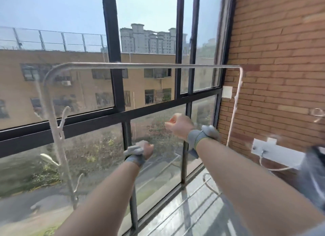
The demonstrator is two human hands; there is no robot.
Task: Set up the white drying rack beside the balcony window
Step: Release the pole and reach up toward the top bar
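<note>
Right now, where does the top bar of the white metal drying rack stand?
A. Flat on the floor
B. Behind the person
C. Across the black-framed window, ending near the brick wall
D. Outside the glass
C: the white metal drying rack spans the black-framed window, with its right corner against the brick wall.

An enclosed balcony of an upper-floor flat. A tall black-framed window point(116, 77) fills the front, looking down on a street and across to a tan apartment block point(79, 88) and distant towers point(147, 40). A brick wall point(281, 59) closes the right side, with a white rack point(140, 66) standing at the glass.
</note>
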